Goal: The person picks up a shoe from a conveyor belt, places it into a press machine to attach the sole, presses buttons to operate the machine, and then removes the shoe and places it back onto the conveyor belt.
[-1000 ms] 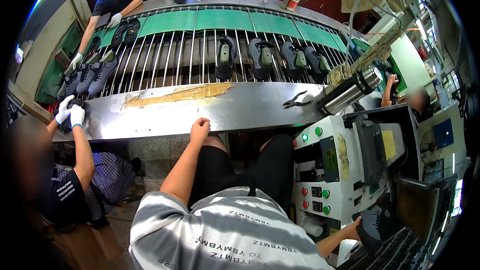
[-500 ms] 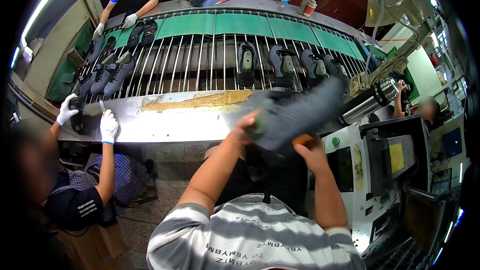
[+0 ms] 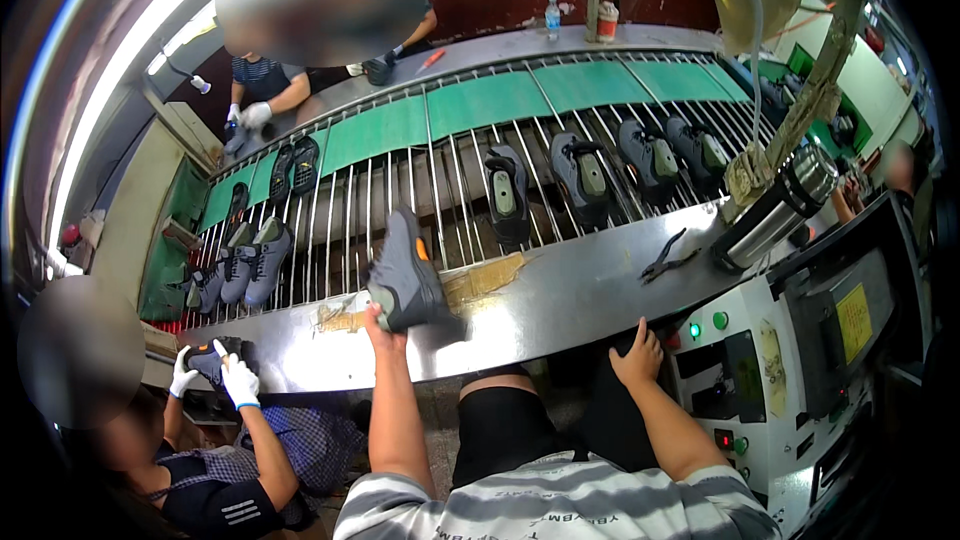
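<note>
A grey shoe with an orange patch on its side is in my left hand, which grips it at the heel end. It is raised over the near metal ledge, toe pointing away toward the conveyor rods, its dark sole turned right and slightly blurred. My right hand is apart from the shoe, fingers loosely out and holding nothing, beside the white machine and near the ledge's front edge. Dark pliers lie on the metal ledge beyond that hand.
More grey shoes stand on the rod conveyor, with green sheeting behind. A steel thermos sits on the ledge at right, near the machine. At left, a gloved co-worker handles another shoe. Others work across the conveyor.
The shoe has moved left and away from me in my left hand. My right hand has come off it and drawn back right. My view has shifted, and the pliers now show.
</note>
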The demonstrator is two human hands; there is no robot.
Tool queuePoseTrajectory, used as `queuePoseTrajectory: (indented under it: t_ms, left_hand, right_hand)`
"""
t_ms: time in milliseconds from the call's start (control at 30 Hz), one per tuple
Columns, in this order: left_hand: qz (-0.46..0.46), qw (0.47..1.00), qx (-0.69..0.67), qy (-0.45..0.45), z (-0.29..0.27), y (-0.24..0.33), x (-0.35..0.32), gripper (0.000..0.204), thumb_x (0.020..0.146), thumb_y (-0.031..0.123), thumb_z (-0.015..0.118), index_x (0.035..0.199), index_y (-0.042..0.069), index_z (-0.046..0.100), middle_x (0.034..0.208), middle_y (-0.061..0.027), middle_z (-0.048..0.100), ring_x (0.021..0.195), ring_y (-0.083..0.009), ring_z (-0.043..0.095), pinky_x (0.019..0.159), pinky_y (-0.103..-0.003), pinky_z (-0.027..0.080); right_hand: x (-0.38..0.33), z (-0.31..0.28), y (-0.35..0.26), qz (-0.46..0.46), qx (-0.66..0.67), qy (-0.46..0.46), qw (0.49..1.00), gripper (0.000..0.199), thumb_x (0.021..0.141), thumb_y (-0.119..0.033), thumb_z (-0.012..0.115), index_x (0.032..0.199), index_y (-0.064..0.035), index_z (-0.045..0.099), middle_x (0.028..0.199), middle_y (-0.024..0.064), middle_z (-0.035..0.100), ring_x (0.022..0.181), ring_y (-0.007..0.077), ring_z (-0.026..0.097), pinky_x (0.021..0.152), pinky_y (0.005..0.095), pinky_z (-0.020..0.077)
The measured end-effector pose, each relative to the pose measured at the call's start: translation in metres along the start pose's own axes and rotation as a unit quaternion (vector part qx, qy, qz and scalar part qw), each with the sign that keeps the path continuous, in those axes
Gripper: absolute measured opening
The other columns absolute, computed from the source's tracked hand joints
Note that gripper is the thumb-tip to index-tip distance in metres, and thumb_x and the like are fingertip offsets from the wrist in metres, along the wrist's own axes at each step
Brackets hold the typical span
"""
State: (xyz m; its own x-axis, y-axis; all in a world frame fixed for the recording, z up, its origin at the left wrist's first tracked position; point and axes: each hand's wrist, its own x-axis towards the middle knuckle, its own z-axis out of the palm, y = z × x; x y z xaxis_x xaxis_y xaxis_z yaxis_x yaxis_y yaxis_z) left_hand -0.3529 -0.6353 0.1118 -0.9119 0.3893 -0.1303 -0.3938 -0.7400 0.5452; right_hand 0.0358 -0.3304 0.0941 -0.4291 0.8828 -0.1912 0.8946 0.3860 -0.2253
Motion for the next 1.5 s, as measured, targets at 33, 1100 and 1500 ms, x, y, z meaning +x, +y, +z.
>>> queuePoseTrajectory:
  t_ms: [33,1100,1500]
  left_hand:
    - [0.038,0.998,0.053,-0.008,0.009,0.007,0.016,0.06,0.078,0.018,0.053,0.135,0.003,0.045,0.131,-0.0137,0.053,0.12,-0.0315,0.053,0.105,-0.046,0.041]
    - [0.146,0.659,0.733,0.089,-0.003,-0.036,0.147,0.056,0.077,0.022,0.065,0.128,0.0,0.056,0.121,-0.0211,0.061,0.112,-0.034,0.059,0.097,-0.038,0.045]
    - [0.228,0.371,0.899,0.049,0.009,0.042,0.178,0.074,0.067,0.015,0.074,0.134,0.005,0.043,0.131,-0.0139,0.049,0.117,-0.0311,0.05,0.099,-0.042,0.041]
  right_hand:
    - [0.007,0.005,0.001,0.003,0.014,0.01,1.0,0.097,0.077,-0.041,0.071,0.15,-0.0121,0.016,0.136,0.0201,0.041,0.126,0.0365,0.041,0.105,0.0478,0.0318]
    - [0.012,-0.004,-0.031,0.034,0.003,0.029,0.999,0.093,0.076,-0.03,0.07,0.151,-0.011,0.019,0.121,0.0153,0.05,0.117,0.0323,0.047,0.104,0.0433,0.0335]
    - [0.022,0.039,-0.21,-0.393,0.178,0.116,0.895,0.044,0.074,-0.019,0.064,0.116,-0.0072,0.057,0.118,0.0174,0.051,0.114,0.0357,0.048,0.098,0.0471,0.0368]
